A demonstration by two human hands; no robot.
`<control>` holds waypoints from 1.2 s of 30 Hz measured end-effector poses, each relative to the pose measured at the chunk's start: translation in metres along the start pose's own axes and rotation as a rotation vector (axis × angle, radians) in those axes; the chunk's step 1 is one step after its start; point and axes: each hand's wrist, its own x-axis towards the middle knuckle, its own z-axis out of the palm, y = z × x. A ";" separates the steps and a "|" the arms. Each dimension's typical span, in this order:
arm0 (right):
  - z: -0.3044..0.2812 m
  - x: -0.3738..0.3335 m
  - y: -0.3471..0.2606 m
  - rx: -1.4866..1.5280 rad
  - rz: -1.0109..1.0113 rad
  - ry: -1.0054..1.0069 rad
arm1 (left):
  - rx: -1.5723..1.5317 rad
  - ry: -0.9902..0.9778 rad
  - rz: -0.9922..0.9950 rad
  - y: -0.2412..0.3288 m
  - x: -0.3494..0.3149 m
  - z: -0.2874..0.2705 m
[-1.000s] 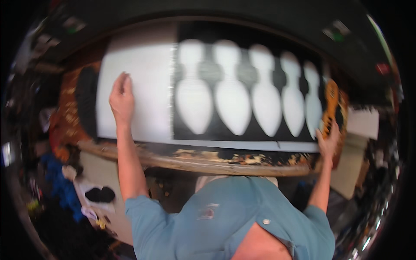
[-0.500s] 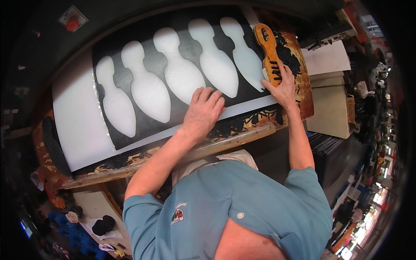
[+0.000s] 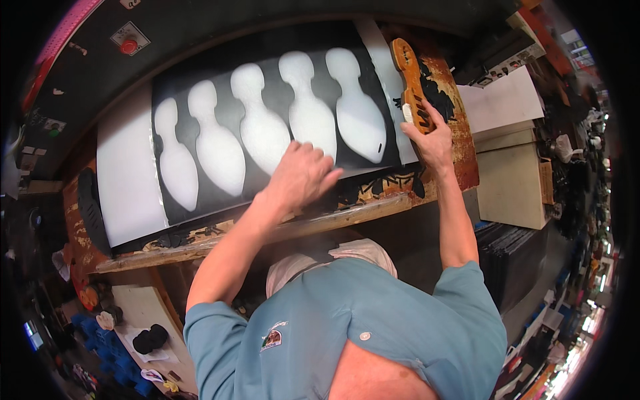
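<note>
Gripping the orange tool [image 3: 413, 88] ahead, right hand [image 3: 434, 143] sits apart from loose left hand [image 3: 300, 175].

You wore a teal short-sleeved shirt [image 3: 303, 323], your left hand [image 3: 302, 175] and right hand [image 3: 433, 143] bare.
The neck lay open to a round pale button [image 3: 365, 336]; a small arched emblem [image 3: 272, 341] marked your left chest, pale cloth [image 3: 367, 251] showing at your waist.
</note>
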 end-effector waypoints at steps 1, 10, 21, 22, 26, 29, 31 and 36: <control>-0.002 -0.003 -0.005 0.049 -0.002 0.010 | -0.030 -0.002 0.025 0.010 -0.010 -0.005; 0.013 0.003 -0.052 0.452 0.049 -0.156 | -0.869 -0.441 -0.156 0.140 -0.056 0.008; 0.081 -0.015 -0.048 -0.395 -0.339 -0.147 | -0.719 -0.813 -0.451 0.117 -0.073 0.107; 0.086 -0.018 -0.047 -0.498 -0.394 -0.142 | -0.707 -0.742 -0.478 0.116 -0.074 0.113; 0.084 -0.017 -0.039 -0.523 -0.401 -0.209 | -0.844 -0.663 -0.465 0.115 -0.078 0.097; 0.069 -0.010 -0.030 -0.494 -0.484 -0.298 | -1.039 -0.480 -0.184 0.110 -0.092 0.042; 0.066 -0.008 -0.024 -0.478 -0.542 -0.325 | -1.062 -0.346 -0.227 0.083 -0.111 -0.006; 0.070 -0.009 -0.024 -0.401 -0.494 -0.283 | 0.047 0.423 -0.830 -0.058 -0.150 -0.074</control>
